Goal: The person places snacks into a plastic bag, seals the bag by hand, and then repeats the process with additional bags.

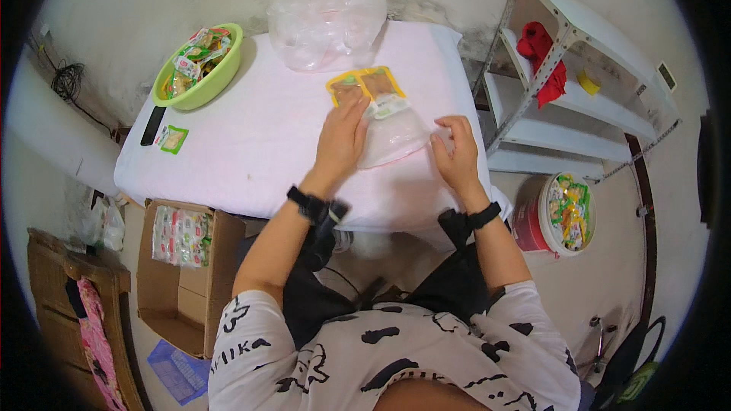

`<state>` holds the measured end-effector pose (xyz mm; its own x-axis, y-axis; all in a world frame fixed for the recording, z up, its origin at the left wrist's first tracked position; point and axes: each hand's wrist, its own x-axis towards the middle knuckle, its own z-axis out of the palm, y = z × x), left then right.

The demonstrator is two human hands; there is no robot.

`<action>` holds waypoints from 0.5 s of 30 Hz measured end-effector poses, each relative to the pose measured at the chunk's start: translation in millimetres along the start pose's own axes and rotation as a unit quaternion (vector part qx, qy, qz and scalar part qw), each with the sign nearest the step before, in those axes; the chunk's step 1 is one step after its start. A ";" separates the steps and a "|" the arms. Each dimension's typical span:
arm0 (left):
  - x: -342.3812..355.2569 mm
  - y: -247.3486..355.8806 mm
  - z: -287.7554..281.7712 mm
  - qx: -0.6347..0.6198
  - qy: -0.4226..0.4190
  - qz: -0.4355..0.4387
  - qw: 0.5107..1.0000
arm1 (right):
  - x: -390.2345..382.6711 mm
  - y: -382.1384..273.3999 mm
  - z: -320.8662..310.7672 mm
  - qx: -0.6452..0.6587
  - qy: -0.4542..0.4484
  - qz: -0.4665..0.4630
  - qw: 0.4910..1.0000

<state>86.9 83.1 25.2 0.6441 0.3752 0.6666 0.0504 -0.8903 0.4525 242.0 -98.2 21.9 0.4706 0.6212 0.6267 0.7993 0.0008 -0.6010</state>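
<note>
Two yellow-edged snack packets point(387, 82) lie side by side at the mouth of a clear plastic bag point(392, 141), which is spread flat on the cloth-covered table. Over the left packet and the bag's left side rests my left hand point(343, 135), its fingers stretched out and lying flat. My right hand point(458, 158) is at the bag's right edge, thumb and forefinger apart; nothing shows between them. Whether the thumb touches the plastic is hard to tell.
A green basin point(234, 62) of packets stands back left, near a phone point(153, 126) and one green packet point(174, 139). Clear bags point(327, 27) are piled behind. A carton point(177, 301), a packet-filled bucket point(533, 221) and a metal shelf point(548, 137) flank the table.
</note>
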 end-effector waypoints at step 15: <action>-62.0 12.2 -35.8 0.090 -0.300 -0.050 0.948 | 0.5 36.7 6.6 -0.049 -0.193 -0.137 0.970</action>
<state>20.2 58.2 10.6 0.9450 0.2938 0.1435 0.2290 -0.9080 0.3509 269.1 -92.7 -3.1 0.0751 0.8555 0.5123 0.9154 0.1446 -0.3758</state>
